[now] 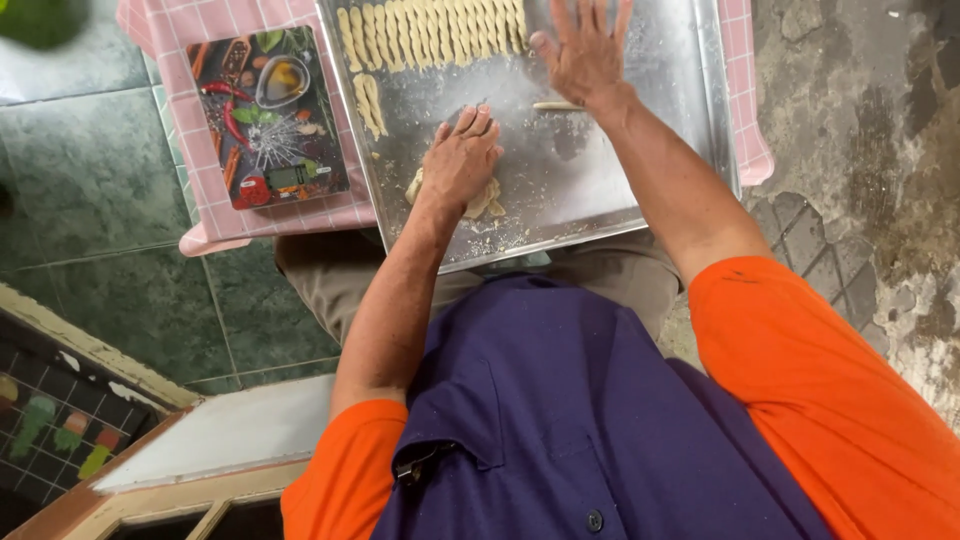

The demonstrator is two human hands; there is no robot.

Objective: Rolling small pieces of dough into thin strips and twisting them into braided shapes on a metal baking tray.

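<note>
A purple apron (560,420) lies nearest. The left hand (462,155) presses, fingers together, on the dough lump (482,200). The right hand (585,55), spread flat, rolls a dough stick (556,105); light, even pressure would keep it uniform. The floured tray (660,120) sits on a pink checked tabletop (175,30), scale (270,115) left, above green floor tiles (100,190).

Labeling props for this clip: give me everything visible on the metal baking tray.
The metal tray is a large, shallow, silvery sheet with a low raised rim, dusted with flour and crumbs. It lies flat on a pink checked cloth. A row of pale dough sticks lines its far edge, with two more below. The left hand presses a dough lump near the front; the right hand rests flat, a thin dough roll beside it.
</note>
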